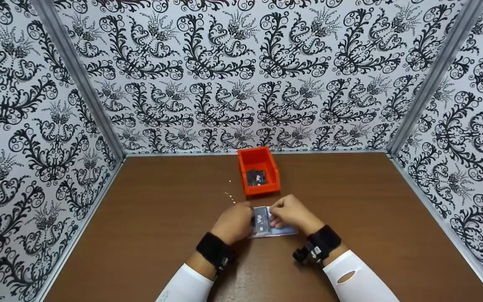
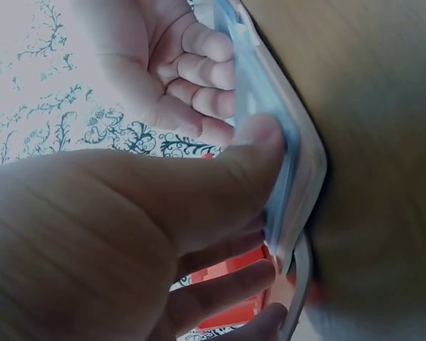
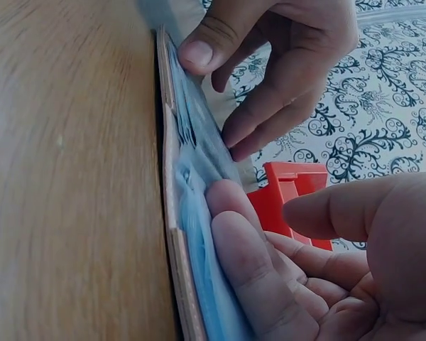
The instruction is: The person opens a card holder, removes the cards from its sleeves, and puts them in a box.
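Observation:
An opened card holder [image 1: 284, 230] with clear plastic sleeves lies on the brown table. A grey card marked "Vip" [image 1: 260, 220] shows on its left side. My left hand [image 1: 234, 221] grips the holder's left edge, the thumb [image 2: 259, 142] on top of the sleeves and other fingers at the cover's outer edge. My right hand [image 1: 294, 213] is over the middle of the holder. Two of its fingers [image 3: 234, 241] rest against the bluish sleeves [image 3: 206, 277], while its thumb [image 3: 319, 213] stands apart from them in the right wrist view.
A red open bin [image 1: 271, 186] stands just behind the holder, with dark cards [image 1: 256, 177] inside. Several small pale specks [image 1: 229, 196] lie left of the bin. Patterned panels [image 1: 241, 84] enclose the table at the back and both sides.

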